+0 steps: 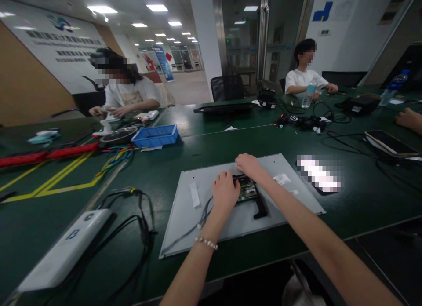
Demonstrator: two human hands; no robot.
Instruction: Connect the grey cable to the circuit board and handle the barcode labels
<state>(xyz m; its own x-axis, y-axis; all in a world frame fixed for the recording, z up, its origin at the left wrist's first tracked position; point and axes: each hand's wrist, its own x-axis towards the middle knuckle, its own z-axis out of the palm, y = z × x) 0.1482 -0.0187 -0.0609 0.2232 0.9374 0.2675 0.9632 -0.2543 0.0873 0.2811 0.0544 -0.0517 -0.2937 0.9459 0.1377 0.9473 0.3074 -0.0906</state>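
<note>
A flat grey metal panel lies on the green table in front of me. A small green circuit board sits near its middle, beside a black bracket. My left hand rests on the left side of the board, knuckles up and fingers curled down onto it. My right hand presses on the board's far edge, fingers bent and hidden under the palm. Thin cables run from the board towards the panel's near left corner. A strip of white tape sticks to the panel.
A white box with black cables lies near left. A blue tray, coloured wires and a red bar sit far left. Two other people sit across the table. A phone, tangled black leads and a water bottle lie right.
</note>
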